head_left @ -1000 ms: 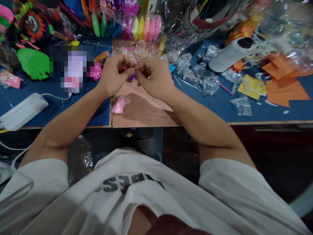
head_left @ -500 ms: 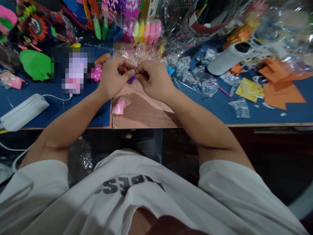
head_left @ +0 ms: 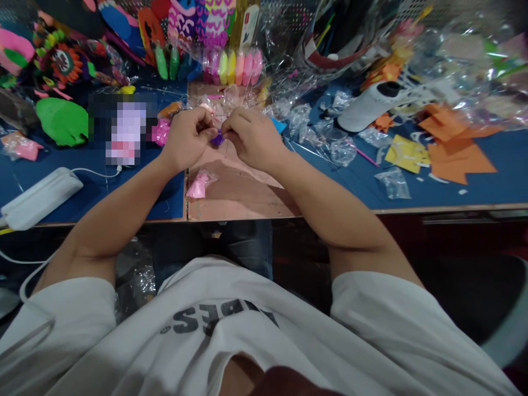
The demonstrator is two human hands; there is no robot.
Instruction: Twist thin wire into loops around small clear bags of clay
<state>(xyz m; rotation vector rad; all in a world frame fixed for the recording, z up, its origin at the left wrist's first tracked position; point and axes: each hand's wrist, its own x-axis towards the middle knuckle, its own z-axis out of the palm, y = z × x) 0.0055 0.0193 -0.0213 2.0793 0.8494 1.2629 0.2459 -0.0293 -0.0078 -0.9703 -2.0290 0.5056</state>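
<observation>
My left hand [head_left: 187,136] and my right hand [head_left: 254,137] are above the brown board [head_left: 243,195] in the middle of the table, fingertips a little apart. Each hand is closed in a pinch, and what it pinches is too small to make out. A small purple piece [head_left: 216,138] shows just below and between the fingertips. Below my left hand, a pink lump in a clear bag [head_left: 201,183] lies on the board. Crumpled clear wrappers [head_left: 233,96] are behind both hands.
A phone [head_left: 127,129], a green shape [head_left: 64,121] and a white power bank [head_left: 42,198] lie on the left. Colored clay tubes [head_left: 239,67] stand at the back. On the right are a white cylindrical object [head_left: 363,110], orange sheets [head_left: 457,157] and a yellow sheet [head_left: 406,154].
The fingertips of my two hands, close together before, are now slightly farther apart. The whole view has shifted a little, with the table lower in the picture.
</observation>
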